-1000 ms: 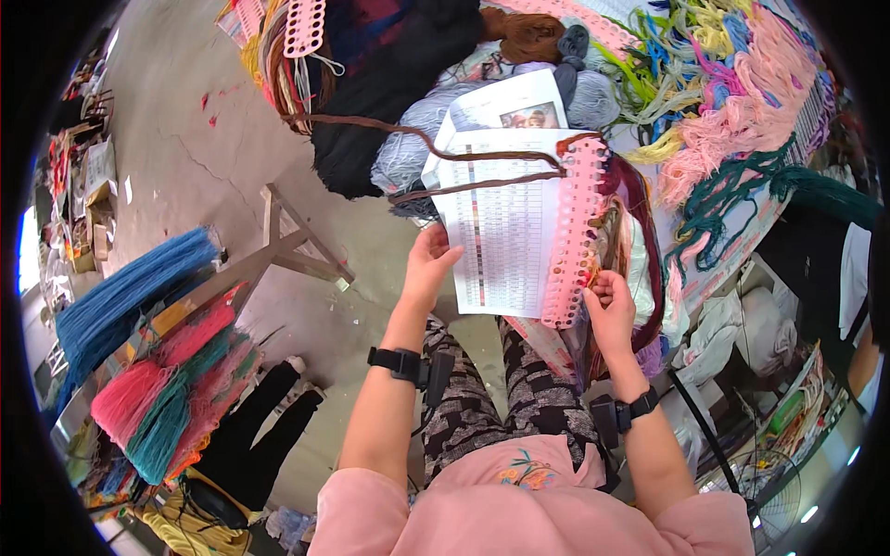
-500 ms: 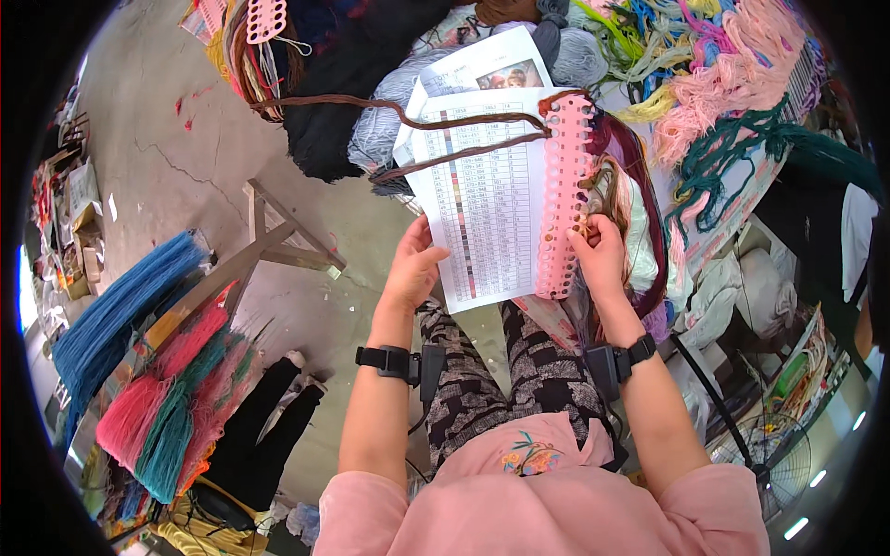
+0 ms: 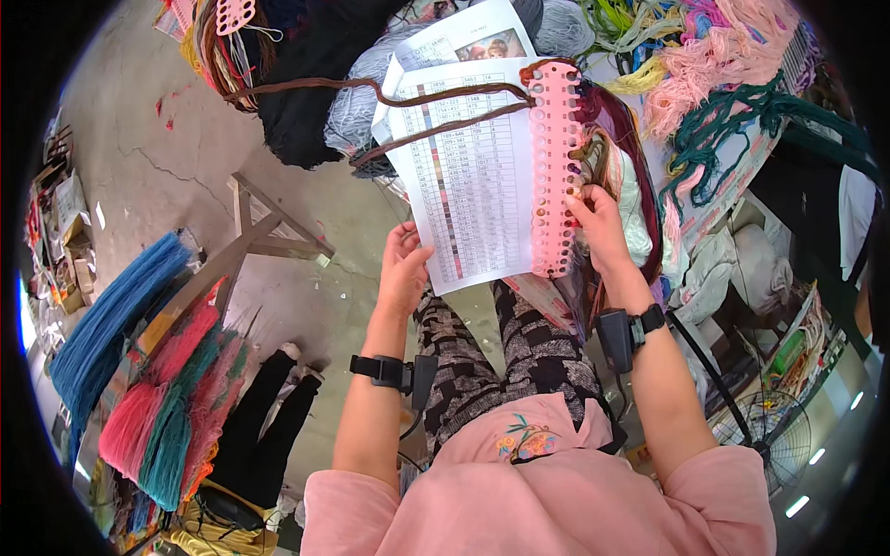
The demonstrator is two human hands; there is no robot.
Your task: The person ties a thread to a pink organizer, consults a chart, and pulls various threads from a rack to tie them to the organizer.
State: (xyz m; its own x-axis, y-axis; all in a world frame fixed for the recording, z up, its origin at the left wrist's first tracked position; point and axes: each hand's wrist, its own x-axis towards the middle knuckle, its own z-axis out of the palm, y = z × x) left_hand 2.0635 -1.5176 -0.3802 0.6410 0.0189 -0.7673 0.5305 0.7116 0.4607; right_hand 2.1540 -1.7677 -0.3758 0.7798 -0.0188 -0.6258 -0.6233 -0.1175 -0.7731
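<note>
My right hand (image 3: pixel 603 227) pinches the right edge of a long pink perforated thread card (image 3: pixel 553 167), thumb on its front. Brown, olive and maroon thread (image 3: pixel 623 139) hangs from the card's right side. Two brown thread strands (image 3: pixel 445 90) stretch left from its upper end, across a printed white sheet (image 3: pixel 482 204). That sheet has a table with a column of small colour blocks and lies against the card's left side. At the sheet's lower left edge is my left hand (image 3: pixel 405 269), fingers loosely bent, thumb apart from them with its tip at the paper's edge.
Behind the sheet lie a page with a picture (image 3: pixel 496 44), grey yarn (image 3: pixel 348 116) and black yarn (image 3: pixel 292 120). Heaped pink yarn (image 3: pixel 700 69) and dark green yarn (image 3: pixel 732 130) are at right. A wooden stand (image 3: pixel 250 232) with blue yarn (image 3: pixel 120 315) is at left; a fan (image 3: pixel 774 440) stands lower right.
The sheet and pink card have shifted slightly up and left in view. My left hand has moved a little left, its thumb lying less far over the paper. My right hand keeps its pinch.
</note>
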